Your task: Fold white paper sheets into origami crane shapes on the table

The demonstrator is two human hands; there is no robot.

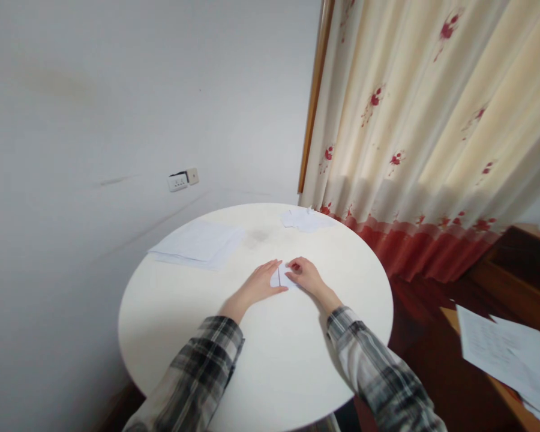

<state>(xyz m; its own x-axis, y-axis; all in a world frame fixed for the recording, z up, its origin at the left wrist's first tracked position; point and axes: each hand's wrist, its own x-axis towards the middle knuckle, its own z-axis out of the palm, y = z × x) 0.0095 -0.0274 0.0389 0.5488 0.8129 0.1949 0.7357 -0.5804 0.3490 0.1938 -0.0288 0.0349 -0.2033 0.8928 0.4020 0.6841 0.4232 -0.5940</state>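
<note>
Small paper (283, 274) noted just below the frame's centre, left hand (261, 284) open along its left side, right hand (306, 277) curled at its right, grip undeterminable; uneven pressure, I judge, could skew it.

Two bare hands, one left hand (258, 282) and one right hand (310, 278), in two black, grey and white plaid fabric sleeves (207, 354). One round white table (274, 348). At least one small white paper piece (283, 276). One pile of large white paper sheets (193, 241) and one cluster of small white paper scraps (306, 221), each too blurred to count singly. One cream fabric curtain with red flowers (405, 108). One white rectangular socket (177, 182), one beige square wall plate (192, 176).
</note>
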